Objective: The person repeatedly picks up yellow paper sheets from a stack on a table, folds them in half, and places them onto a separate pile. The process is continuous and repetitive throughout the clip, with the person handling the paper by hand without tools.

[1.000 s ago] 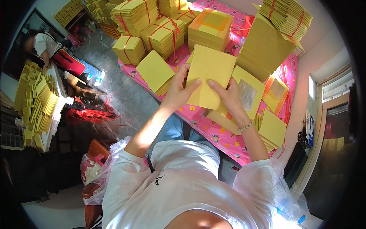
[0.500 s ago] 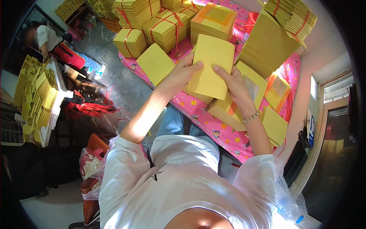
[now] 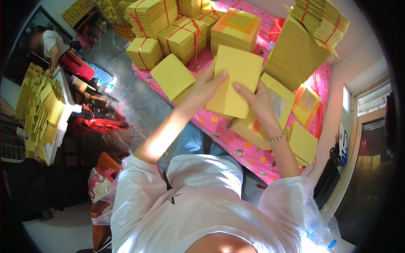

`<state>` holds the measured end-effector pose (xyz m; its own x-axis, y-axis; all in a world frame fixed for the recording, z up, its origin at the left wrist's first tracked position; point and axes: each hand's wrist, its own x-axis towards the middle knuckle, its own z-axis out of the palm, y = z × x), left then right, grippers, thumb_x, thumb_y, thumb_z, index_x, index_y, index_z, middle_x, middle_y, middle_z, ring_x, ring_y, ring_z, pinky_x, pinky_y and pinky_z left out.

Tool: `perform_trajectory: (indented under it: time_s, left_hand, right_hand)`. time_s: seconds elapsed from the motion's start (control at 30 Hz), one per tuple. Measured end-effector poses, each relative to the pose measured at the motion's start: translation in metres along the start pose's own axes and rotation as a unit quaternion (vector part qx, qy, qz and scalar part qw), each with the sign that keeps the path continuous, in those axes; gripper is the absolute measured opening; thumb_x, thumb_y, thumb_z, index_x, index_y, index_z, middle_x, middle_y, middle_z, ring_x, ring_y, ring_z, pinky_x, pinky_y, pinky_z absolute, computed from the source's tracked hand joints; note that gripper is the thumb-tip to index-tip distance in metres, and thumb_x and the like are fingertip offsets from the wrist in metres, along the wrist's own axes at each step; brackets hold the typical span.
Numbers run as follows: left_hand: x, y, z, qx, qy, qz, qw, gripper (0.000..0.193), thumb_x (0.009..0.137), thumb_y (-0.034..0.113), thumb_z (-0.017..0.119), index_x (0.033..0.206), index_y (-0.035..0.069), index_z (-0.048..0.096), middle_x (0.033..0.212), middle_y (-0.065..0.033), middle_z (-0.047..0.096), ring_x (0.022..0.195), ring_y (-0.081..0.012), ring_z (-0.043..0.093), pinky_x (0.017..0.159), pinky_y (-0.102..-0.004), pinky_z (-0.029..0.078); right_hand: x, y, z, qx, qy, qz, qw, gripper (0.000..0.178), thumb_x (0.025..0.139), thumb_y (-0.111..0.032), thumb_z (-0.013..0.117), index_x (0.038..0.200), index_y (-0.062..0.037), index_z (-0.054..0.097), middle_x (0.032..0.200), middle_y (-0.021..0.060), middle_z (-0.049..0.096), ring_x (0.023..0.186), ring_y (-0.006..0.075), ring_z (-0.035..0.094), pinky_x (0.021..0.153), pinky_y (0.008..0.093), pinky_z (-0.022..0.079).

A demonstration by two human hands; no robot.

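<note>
A flat rectangular stack of yellow paper [image 3: 239, 67] is held up above the pink patterned table cover [image 3: 219, 129]. My left hand [image 3: 206, 87] grips its left side, thumb on top and fingers underneath. On the other side my right hand [image 3: 256, 100], below a beaded bracelet, clasps the lower right edge the same way. How thick the stack is cannot be made out. Just left of my left hand lies another yellow stack [image 3: 172, 76]. Close under my right hand is a yellow block with a clear taped window [image 3: 278, 101].
Yellow bundles tied with red string [image 3: 182, 36] and a taped block [image 3: 236, 27] stand at the back. A large yellow pack [image 3: 295, 52] leans at right, near a smaller stack [image 3: 303, 143]. Leftward, a person [image 3: 55, 44] stands by a table [image 3: 63, 122] heaped with yellow packets.
The held stack has come slightly down and toward me, with both hands still on it. The person at far left has shifted a little.
</note>
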<state>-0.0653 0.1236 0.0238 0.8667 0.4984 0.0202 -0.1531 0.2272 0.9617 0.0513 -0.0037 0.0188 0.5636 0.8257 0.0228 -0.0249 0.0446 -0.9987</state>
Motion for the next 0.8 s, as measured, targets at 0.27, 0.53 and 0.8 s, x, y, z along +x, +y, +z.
perform_trajectory:
  time_s: [0.27,0.53,0.8]
  left_hand:
    - [-0.014,-0.029,0.014,0.071,0.067,0.205,0.974,0.026,0.097,0.012,0.045,0.12,-0.001,0.045,0.103,-0.0092,0.058,0.094,-0.0139,0.055,0.081,-0.0276,0.045]
    - [-0.026,-0.029,0.015,0.158,0.087,0.229,0.957,0.024,0.098,0.014,0.044,0.115,-0.003,0.044,0.099,-0.0136,0.058,0.09,-0.0179,0.056,0.078,-0.0307,0.045]
    - [-0.03,-0.033,0.015,0.082,0.103,0.195,0.972,0.033,0.098,0.014,0.045,0.127,-0.002,0.043,0.112,-0.011,0.058,0.102,-0.0138,0.054,0.087,-0.0285,0.044]
  right_hand:
    - [-0.012,0.005,-0.003,-0.006,-0.013,-0.051,0.999,0.05,0.081,-0.009,0.072,0.122,0.0022,0.047,0.111,0.0108,0.062,0.098,0.0154,0.062,0.082,0.0286,0.052]
    - [-0.021,0.003,-0.001,-0.014,-0.02,-0.059,0.998,0.05,0.081,-0.009,0.072,0.123,0.0019,0.047,0.112,0.0106,0.062,0.099,0.0144,0.061,0.082,0.0279,0.052]
    - [-0.022,0.005,0.001,0.038,0.001,-0.003,0.999,0.032,0.087,-0.013,0.067,0.113,0.0042,0.058,0.1,0.0075,0.066,0.087,0.0104,0.063,0.074,0.0248,0.052]
